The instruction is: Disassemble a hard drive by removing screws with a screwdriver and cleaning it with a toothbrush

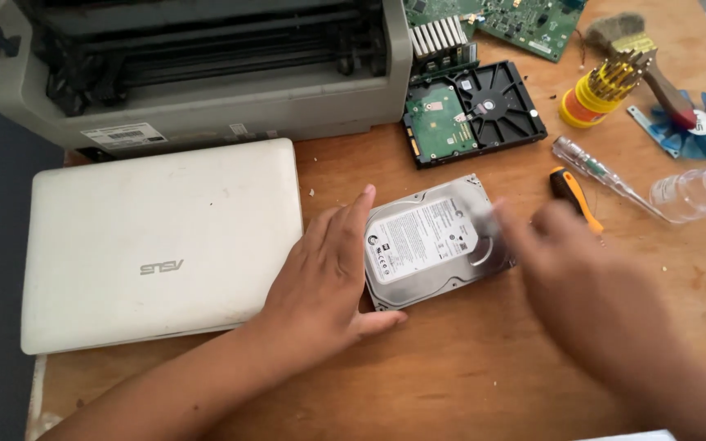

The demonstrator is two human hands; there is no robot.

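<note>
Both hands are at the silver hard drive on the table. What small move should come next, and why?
Probably settle the right hand onto the drive's right edge. The left hand rests open against its left side, but the right one is blurred and only overlaps that edge, so its grip cannot be told; the drive lies flat on the table.
</note>
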